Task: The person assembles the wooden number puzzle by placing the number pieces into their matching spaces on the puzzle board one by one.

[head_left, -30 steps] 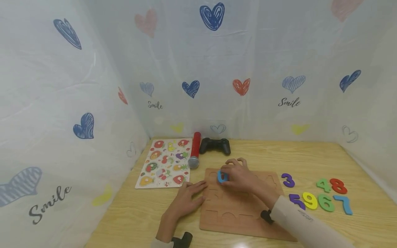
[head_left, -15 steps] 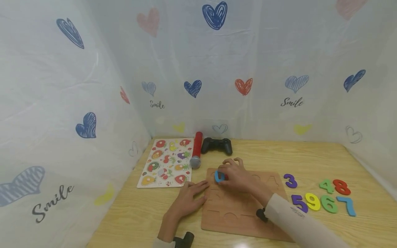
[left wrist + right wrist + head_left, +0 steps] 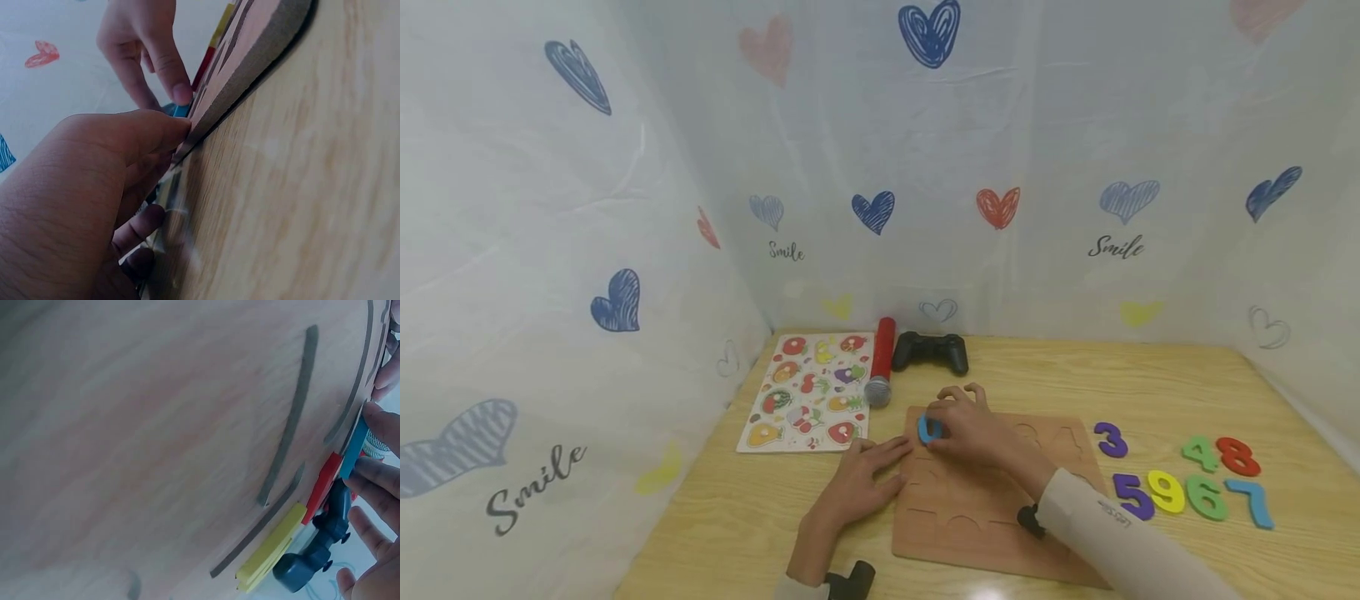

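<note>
A wooden number board (image 3: 955, 537) lies on the table with shallow outlined recesses. At its far left corner my right hand (image 3: 977, 432) pinches a blue number piece (image 3: 927, 430) between thumb and fingers; the visible part is rounded like a 0. The right wrist view shows this blue piece low against the board, beside a red piece (image 3: 322, 487) and a yellow piece (image 3: 272, 547). My right hand mostly hides those two in the head view. My left hand (image 3: 861, 483) rests at the board's left edge, fingers extended and touching it.
Right of the board lie loose number pieces, among them a purple 3 (image 3: 1111, 440), a yellow 9 (image 3: 1167, 492) and a blue 7 (image 3: 1255, 502). Behind are a fruit puzzle (image 3: 805, 396), a red microphone (image 3: 883, 350) and a black game controller (image 3: 931, 352).
My right hand has shifted the blue piece slightly left, closer to the board's far left corner. The left hand keeps its place at the edge. The head view has turned a little left.
</note>
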Demonstrator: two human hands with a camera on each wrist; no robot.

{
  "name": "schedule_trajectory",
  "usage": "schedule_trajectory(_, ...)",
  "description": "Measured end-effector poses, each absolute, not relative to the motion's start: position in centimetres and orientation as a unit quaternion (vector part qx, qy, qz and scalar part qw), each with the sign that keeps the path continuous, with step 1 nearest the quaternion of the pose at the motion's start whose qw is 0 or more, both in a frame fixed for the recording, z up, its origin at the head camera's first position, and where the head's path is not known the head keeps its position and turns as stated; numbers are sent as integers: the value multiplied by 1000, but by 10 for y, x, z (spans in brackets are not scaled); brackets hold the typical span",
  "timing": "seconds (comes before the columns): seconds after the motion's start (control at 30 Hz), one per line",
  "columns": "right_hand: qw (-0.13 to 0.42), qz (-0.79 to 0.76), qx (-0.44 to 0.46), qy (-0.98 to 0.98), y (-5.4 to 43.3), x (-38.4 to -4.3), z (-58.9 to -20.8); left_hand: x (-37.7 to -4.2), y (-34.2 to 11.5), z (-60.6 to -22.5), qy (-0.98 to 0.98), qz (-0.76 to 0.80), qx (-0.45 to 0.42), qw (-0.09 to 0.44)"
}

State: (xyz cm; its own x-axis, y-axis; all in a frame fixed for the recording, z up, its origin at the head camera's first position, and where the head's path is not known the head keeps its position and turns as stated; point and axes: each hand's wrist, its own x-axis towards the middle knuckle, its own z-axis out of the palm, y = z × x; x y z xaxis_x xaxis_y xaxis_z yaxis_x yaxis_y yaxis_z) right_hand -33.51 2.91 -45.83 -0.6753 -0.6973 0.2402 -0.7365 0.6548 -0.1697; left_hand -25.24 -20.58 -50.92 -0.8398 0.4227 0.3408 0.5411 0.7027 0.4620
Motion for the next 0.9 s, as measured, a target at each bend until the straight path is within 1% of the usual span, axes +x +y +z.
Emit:
schedule_trajectory(0.57, 47, 125, 373, -918, 30, -333, -457, -253, -201, -508, -918, -285, -261, 89)
schedule_trajectory(0.73, 54, 120, 382, -915, 29, -332, -457, -253, -202, -507, -917, -282, -262, 101)
schedule_trajectory(0.9, 66, 120, 397, -908, 30, -331, -456, -252, -206, -508, -924, -277, -248, 89)
